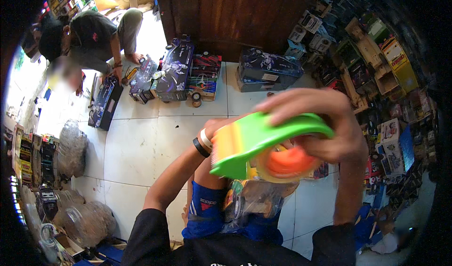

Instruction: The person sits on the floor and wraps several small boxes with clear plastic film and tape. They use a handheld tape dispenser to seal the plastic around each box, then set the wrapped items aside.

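Note:
A bright green tape dispenser with an orange hub is raised in front of me, blurred by motion. My right hand is closed around its frame, fingers over the top and thumb near the hub. Behind the dispenser's yellow end lies my left hand; its fingers are hidden, so I cannot make out what they hold. That wrist carries a white band and a black band. Below the dispenser, a package in clear plastic rests on my lap, partly covered from sight.
Several dark toy-car boxes stand on the white tiled floor near a brown wooden door. A co-worker crouches at the far left, a hand at another box. Boxes crowd the right side; filled plastic bags sit left.

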Tool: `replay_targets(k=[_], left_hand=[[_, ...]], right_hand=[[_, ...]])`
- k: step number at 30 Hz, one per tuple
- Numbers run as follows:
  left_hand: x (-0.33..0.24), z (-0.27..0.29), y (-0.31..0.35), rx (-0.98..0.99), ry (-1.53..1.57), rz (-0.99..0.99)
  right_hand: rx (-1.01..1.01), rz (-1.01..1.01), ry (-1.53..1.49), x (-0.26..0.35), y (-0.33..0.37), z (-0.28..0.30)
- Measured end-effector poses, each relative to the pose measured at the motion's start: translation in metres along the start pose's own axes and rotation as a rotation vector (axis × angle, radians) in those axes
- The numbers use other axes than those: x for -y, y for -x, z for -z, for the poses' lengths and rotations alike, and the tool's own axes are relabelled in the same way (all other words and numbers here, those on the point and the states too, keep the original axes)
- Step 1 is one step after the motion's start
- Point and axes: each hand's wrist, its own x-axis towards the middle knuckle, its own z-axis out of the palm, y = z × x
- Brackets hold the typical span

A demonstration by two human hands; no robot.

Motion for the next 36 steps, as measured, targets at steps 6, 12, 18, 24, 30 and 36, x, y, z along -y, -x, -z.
replay_targets(k=[6,12,18,24,30,36], left_hand=[[0.018,-0.011,0.006,-0.229,0.142,0.018],[0.020,-0.010,0.003,-0.265,0.142,0.044],[0.007,-0.007,-0.013,-0.162,0.036,0.092],[0.002,-0.010,-0.016,0.070,0.004,-0.124],[-0.006,-0.028,0.000,-0.480,0.010,-0.030],[-0.005,-0.109,0.062,-0.790,-0.336,-0.235]], right_hand=[[0.974,-0.121,0.833,0.043,-0.138,-0.043],[1.095,-0.137,0.782,0.053,-0.152,-0.037],[0.407,0.117,0.233,0.015,-0.016,0.032],[-0.101,0.022,0.362,-0.020,0.132,0.037],[-0.168,0.048,0.357,-0.029,0.159,0.025],[-0.116,0.038,0.348,-0.023,0.154,0.023]])
